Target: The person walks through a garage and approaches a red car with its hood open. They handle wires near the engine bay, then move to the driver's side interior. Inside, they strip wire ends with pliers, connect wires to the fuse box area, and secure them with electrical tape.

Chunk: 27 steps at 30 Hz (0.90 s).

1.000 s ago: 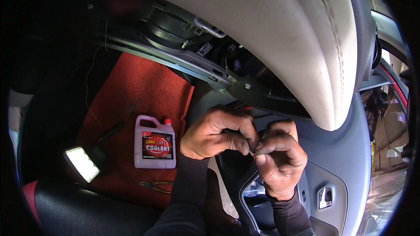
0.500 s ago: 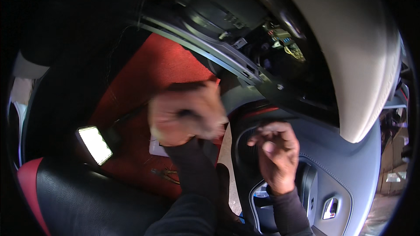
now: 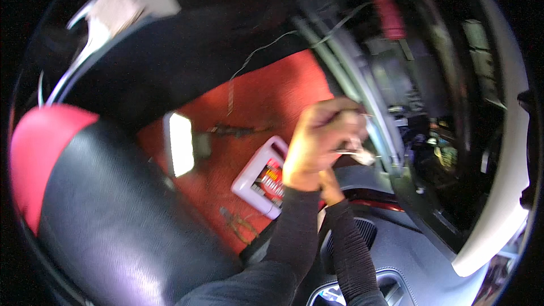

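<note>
My left hand (image 3: 320,141) is raised over the red floor mat, in front of the opened underside of the dashboard. Its fingers are curled and blurred, and a thin sliver shows at the fingertips, too small to name. Just behind and below it is my right hand (image 3: 331,188), mostly covered by the left, so its fingers cannot be read. Beneath the hands, a white jug (image 3: 245,186) with a red and black label lies on the red mat (image 3: 212,184).
A lit work lamp (image 3: 181,144) stands beside the black and red seat (image 3: 124,209). Pliers (image 3: 238,226) and a dark slender tool (image 3: 238,130) lie on the mat. Exposed wiring (image 3: 445,156) sits inside the dash, near a red-handled tool (image 3: 388,14). A grey door panel (image 3: 419,249) is at lower right.
The view has swung toward the right, showing more of the seat, jug and lamp. My right hand, apart and half-curled before, has come in close behind my left.
</note>
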Motion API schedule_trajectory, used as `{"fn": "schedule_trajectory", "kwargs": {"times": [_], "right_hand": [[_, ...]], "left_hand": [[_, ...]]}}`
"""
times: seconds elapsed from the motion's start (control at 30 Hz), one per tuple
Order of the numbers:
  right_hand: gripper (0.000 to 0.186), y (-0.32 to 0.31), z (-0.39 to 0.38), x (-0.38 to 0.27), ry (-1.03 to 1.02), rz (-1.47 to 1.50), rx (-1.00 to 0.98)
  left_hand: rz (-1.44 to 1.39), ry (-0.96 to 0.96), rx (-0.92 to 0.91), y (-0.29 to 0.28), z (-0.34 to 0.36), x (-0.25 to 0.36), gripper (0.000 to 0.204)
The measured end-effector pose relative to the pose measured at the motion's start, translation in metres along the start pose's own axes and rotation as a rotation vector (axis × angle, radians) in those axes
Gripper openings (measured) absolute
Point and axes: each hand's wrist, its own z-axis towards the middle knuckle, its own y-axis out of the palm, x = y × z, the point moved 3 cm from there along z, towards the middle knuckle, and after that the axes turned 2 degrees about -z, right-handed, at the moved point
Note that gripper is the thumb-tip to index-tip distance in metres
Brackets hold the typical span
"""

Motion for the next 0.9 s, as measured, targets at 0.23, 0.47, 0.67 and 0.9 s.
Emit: {"fn": "schedule_trajectory", "kwargs": {"times": [0.23,0.47,0.67,0.9], "right_hand": [[0.031,0.014,-0.12,-0.02,0.542,0.16,0.034],[0.036,0.097,-0.177,-0.054,0.59,-0.128,-0.062],[0.041,0.143,-0.197,-0.034,0.576,-0.362,-0.244],[0.046,0.126,-0.223,-0.05,0.671,-0.404,-0.484]], "left_hand": [[0.046,0.02,-0.465,0.028,-0.006,0.004,0.03],[0.203,-0.229,-0.829,0.046,-0.015,-0.022,0.017],[0.257,-0.282,-0.986,0.071,-0.016,-0.033,0.013],[0.308,-0.283,-1.348,0.14,-0.031,-0.048,0.012]]}}
